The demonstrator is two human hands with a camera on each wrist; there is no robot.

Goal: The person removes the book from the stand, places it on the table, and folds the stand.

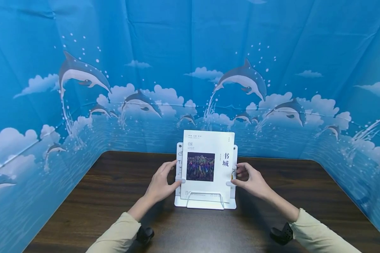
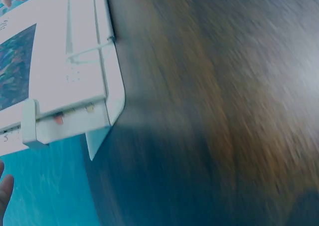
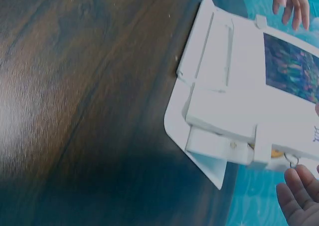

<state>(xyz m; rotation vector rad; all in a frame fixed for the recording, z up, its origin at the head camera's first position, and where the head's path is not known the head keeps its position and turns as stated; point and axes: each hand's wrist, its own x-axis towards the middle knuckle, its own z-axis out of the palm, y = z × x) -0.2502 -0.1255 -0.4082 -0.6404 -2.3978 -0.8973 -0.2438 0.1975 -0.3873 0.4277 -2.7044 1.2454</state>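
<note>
A white book (image 1: 207,142) with a dark colorful picture on its cover leans upright on a white bookstand (image 1: 179,202). A wire page holder (image 1: 205,192) crosses the lower cover, and side clips (image 2: 30,122) sit at the book's edges. My left hand (image 1: 160,181) is at the stand's left side, its thumb by the left clip in the head view and its fingers extended along the edge. On the other side, my right hand (image 1: 252,181) has its thumb at the right clip, with loosely bent fingers (image 3: 298,188) beside the stand's edge.
The stand rests on a dark wooden table (image 1: 114,196). A blue curtain (image 1: 164,42) printed with dolphins hangs behind and along both sides. Black wrist devices (image 1: 282,234) show below the light sleeves (image 1: 320,228).
</note>
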